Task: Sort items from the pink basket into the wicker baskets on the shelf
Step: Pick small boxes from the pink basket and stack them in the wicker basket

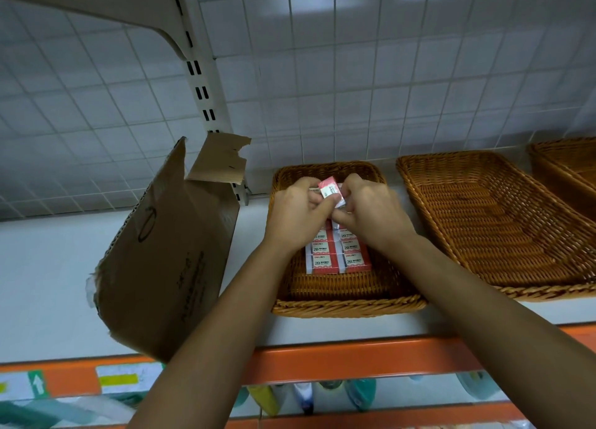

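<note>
Both hands together over the leftmost wicker basket, clamped on one small box.

Left hand point(294, 216) and right hand point(374, 216) side by side and touching at the fingertips, fingers curled round a small red-and-white box point(329, 187), held tilted above the far half of the wicker basket point(348, 306). Inside that basket, two neat rows of matching boxes point(338, 258) marked 2B, lying flat on the woven floor, far end hidden under the hands. Second wicker basket point(483, 222) just beside on the right. Third basket point(567, 167) at the right edge, only partly seen. Torn cardboard carton point(167, 251) leaning on the white shelf point(48, 267) to the left, flaps open. Orange shelf edge point(354, 361) in front, wire grid panel point(387, 74) behind.
</note>
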Demonstrator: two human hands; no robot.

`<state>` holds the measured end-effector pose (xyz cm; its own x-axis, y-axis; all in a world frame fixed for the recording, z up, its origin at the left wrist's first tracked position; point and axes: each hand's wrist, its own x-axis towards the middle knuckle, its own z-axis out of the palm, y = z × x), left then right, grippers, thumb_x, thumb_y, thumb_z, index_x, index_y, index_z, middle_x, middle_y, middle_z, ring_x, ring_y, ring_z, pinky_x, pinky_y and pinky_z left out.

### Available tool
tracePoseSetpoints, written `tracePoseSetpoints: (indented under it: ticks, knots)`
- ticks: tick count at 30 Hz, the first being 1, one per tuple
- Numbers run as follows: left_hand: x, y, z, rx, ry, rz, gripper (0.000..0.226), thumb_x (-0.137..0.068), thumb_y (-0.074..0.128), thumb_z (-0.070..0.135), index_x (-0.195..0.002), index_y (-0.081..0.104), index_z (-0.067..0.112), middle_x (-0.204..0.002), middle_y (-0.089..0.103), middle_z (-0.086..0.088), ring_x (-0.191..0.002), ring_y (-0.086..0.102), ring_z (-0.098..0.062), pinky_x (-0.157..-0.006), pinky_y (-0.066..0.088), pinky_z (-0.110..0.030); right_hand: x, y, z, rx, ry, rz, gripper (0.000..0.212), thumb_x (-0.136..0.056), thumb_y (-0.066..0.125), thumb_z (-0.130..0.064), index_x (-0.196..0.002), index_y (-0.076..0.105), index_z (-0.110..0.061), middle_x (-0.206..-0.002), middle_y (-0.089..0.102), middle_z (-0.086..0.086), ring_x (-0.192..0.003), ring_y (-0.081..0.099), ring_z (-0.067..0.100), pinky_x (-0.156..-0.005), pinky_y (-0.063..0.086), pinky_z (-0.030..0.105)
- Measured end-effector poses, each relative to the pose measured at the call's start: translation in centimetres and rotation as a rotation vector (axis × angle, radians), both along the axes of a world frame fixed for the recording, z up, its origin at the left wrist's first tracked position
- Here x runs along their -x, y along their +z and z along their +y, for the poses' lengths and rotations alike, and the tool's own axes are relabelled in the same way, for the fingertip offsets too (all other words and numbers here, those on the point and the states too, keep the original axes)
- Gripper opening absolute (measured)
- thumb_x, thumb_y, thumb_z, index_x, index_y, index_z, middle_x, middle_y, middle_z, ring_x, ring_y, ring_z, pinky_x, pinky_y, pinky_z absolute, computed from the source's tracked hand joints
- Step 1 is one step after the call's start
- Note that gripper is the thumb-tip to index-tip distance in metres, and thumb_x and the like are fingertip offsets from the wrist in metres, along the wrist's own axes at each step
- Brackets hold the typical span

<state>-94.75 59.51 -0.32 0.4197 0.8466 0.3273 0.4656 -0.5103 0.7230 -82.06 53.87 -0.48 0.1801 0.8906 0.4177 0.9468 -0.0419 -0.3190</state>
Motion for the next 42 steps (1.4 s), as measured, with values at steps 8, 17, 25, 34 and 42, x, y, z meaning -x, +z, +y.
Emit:
tracePoseSetpoints:
  ticks: [8,17,25,34,42]
  knots:
    - [0.2,-0.5,0.5,-0.198,0.017,0.223,0.047,-0.090,0.059,0.016,-0.135,0.050,0.022,-0.124,0.056,-0.008,-0.113,0.052,-0.021,-0.094,0.041,-0.028,0.3,0.0,0.0,0.112,0.039,-0.082,0.031,-0.089,0.059,-0.020,-0.118,0.052,-0.012,-0.118,0.057,0.007,-0.109,0.052,0.022,-0.088,0.045,0.031]
    - [-0.1,-0.7,-0.1,-0.282,-0.014,0.739,0.046,-0.089,0.057,0.018,-0.135,0.050,0.020,-0.129,0.050,-0.009,-0.117,0.043,-0.029,-0.098,0.037,-0.034,0.3,-0.4,0.2,0.299,-0.091,-0.094,0.037,-0.086,0.059,-0.011,-0.123,0.055,-0.008,-0.124,0.052,0.012,-0.112,0.052,0.029,-0.089,0.046,0.036]
    - [-0.2,-0.8,-0.2,-0.239,0.014,0.724,0.043,-0.092,0.056,0.012,-0.134,0.052,0.012,-0.135,0.041,-0.012,-0.124,0.040,-0.027,-0.103,0.038,-0.034,0.4,-0.4,0.0,0.319,-0.091,-0.111,0.026,-0.089,0.054,-0.010,-0.114,0.058,-0.007,-0.120,0.052,0.012,-0.105,0.056,0.031,-0.084,0.048,0.037]
    - [-0.3,-0.2,-0.7,-0.146,0.091,0.702,0.035,-0.091,0.056,0.013,-0.126,0.050,0.008,-0.120,0.053,-0.015,-0.108,0.055,-0.030,-0.082,0.048,-0.034,0.4,-0.4,0.0,0.312,-0.084,-0.105,0.030,-0.092,0.054,-0.013,-0.121,0.055,-0.008,-0.124,0.051,0.012,-0.109,0.055,0.031,-0.087,0.049,0.038]
    - [-0.3,0.1,-0.9,-0.154,0.094,0.718,0.031,-0.094,0.053,0.014,-0.124,0.050,0.007,-0.118,0.057,-0.014,-0.106,0.057,-0.030,-0.078,0.048,-0.033,0.1,-0.6,0.3,0.312,-0.092,-0.089,0.025,-0.092,0.055,-0.014,-0.115,0.057,-0.007,-0.120,0.052,0.012,-0.106,0.056,0.030,-0.088,0.051,0.039]
